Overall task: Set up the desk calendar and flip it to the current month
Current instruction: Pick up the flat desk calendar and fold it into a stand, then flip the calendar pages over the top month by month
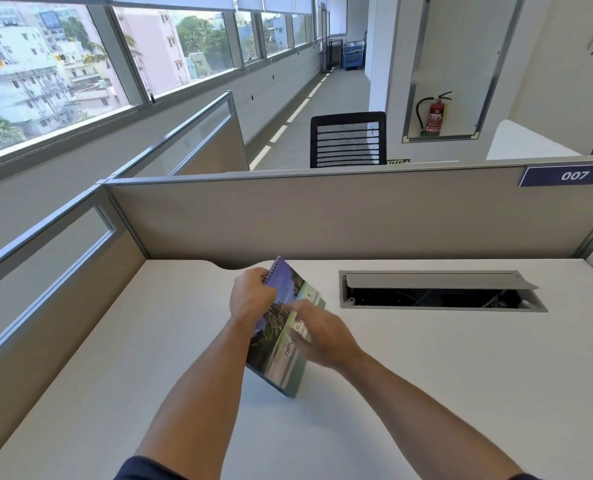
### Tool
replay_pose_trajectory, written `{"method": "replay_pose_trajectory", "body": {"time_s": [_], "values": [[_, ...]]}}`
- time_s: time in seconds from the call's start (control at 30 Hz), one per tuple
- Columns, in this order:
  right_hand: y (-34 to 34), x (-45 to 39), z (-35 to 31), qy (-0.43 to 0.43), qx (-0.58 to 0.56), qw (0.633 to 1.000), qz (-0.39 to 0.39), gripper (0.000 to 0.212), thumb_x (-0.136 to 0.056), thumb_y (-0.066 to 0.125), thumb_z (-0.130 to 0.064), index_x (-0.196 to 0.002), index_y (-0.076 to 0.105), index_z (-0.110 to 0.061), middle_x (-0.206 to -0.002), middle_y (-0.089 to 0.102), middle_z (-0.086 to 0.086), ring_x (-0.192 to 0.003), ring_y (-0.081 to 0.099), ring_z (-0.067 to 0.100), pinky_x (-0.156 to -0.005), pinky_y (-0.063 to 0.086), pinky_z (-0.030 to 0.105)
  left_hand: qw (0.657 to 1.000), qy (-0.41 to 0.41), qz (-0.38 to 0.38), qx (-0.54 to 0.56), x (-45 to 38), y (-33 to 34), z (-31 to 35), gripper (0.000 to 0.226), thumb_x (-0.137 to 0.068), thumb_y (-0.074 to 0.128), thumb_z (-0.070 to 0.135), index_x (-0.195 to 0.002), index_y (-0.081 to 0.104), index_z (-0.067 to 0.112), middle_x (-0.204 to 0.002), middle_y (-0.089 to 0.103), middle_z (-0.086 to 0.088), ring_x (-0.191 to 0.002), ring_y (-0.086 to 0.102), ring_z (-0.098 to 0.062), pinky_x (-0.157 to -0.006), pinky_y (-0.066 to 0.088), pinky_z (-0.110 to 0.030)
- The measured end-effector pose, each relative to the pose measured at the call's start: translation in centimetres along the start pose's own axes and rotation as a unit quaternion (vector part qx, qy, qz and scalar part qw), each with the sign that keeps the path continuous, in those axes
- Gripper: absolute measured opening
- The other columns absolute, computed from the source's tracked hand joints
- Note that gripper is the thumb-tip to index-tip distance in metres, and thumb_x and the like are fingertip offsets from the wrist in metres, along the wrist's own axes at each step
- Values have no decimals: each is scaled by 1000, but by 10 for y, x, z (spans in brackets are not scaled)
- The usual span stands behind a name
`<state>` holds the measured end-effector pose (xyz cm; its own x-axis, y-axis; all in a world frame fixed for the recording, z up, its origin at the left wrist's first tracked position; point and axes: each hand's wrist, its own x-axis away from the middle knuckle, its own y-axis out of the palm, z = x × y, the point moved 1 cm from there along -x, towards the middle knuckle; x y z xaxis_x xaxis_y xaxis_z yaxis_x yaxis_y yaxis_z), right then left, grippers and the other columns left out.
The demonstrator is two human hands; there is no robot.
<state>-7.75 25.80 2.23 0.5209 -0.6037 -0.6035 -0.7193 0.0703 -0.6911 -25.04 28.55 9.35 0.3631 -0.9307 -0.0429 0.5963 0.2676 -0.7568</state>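
Observation:
A spiral-bound desk calendar (281, 327) with a purple and green landscape cover stands tilted on the white desk (426, 375), its wire binding along the upper left edge. My left hand (252, 294) grips that binding edge near the top. My right hand (322, 332) lies over the cover's right side, fingers on the page edge; it is blurred. The calendar's lower corner rests on the desk. No month page is visible, only the cover.
An open cable hatch (440, 292) with a raised grey flap sits in the desk to the right. Beige partition panels (322, 216) wall the desk at the back and left. Beyond them stand a black mesh chair (348, 140) and a fire extinguisher (433, 114).

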Motion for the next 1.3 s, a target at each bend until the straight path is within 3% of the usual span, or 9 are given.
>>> {"method": "replay_pose_trajectory", "body": {"time_s": [0.1, 0.23, 0.5, 0.6, 0.73, 0.87, 1.0, 1.1, 1.3], "values": [[-2, -8, 20, 190, -5, 981, 50, 67, -94, 65, -20, -155, 38, -20, -150, 51, 2, -132, 50, 17, -103, 53, 40, 998, 45, 7, -44, -2, 1, 13, 42, -69, 53, 2, -100, 72, 22, -90, 73, -2, -79, 65, -27, -64, 53, -34], [-8, -18, 39, 306, -39, 950, 41, 73, -99, 62, -26, -163, 29, -18, -159, 41, 3, -145, 37, 21, -114, 39, 36, 991, 119, 0, -62, -6, 1, 22, 57, -73, 53, -5, -120, 71, 23, -109, 75, 0, -95, 67, -24, -76, 56, -34], [-3, -11, 53, 349, -148, 918, 113, 30, -99, 64, -14, -127, 71, -13, -120, 65, 1, -111, 66, 18, -89, 57, 37, 978, 194, -18, -69, -4, 11, 14, 58, -74, 50, -9, -120, 73, 19, -111, 76, 1, -100, 67, -20, -82, 54, -29], [-3, -11, 56, 372, -196, 900, 120, 17, -92, 74, -22, -109, 70, -22, -111, 71, -2, -101, 69, 10, -77, 53, 23, 983, 176, -10, -45, 3, 21, 6, 54, -79, 51, -8, -120, 73, 18, -114, 76, 1, -105, 67, -18, -86, 52, -27], [-4, -14, 56, 385, -222, 889, 112, 21, -85, 82, -33, -93, 63, -31, -97, 72, -8, -92, 68, 6, -73, 51, 21, 978, 188, 83, -35, 14, 24, -3, 39, -85, 67, 8, -123, 67, 17, -127, 68, -2, -123, 59, -26, -103, 43, -37], [-5, -18, 56, 399, -220, 883, 110, 21, -85, 82, -30, -86, 61, -32, -89, 72, -11, -85, 68, 1, -69, 47, 14, 970, 28, 242, 3, 31, 23, -26, 84, -77, 79, 48, -145, 44, 12, -149, 43, -12, -144, 34, -30, -115, 28, -47], [-3, -18, 55, 411, -235, 874, 105, 20, -86, 82, -32, -89, 64, -27, -89, 74, -8, -84, 68, 4, -69, 48, 12, 951, -128, 262, 105, 39, 23, -47, 107, -74, 75, 63, -152, 29, 5, -152, 32, -17, -142, 34, -38, -116, 28, -52], [-1, -21, 53, 419, -258, 863, 110, 20, -85, 82, -32, -88, 63, -27, -91, 73, -5, -85, 68, 10, -73, 49, 19, 930, -195, 224, 217, 40, 24, -56, 99, -75, 75, 62, -149, 38, 8, -145, 39, -13, -126, 52, -33, -105, 42, -41], [-1, -28, 53, 417, -296, 853, 102, 16, -87, 80, -30, -97, 71, -20, -96, 74, -4, -95, 72, 22, -84, 56, 36, 908, -217, 235, 271, 31, 16, -52, 85, -72, 82, 55, -135, 47, 10, -132, 49, -14, -114, 56, -30, -91, 42, -31]]}}
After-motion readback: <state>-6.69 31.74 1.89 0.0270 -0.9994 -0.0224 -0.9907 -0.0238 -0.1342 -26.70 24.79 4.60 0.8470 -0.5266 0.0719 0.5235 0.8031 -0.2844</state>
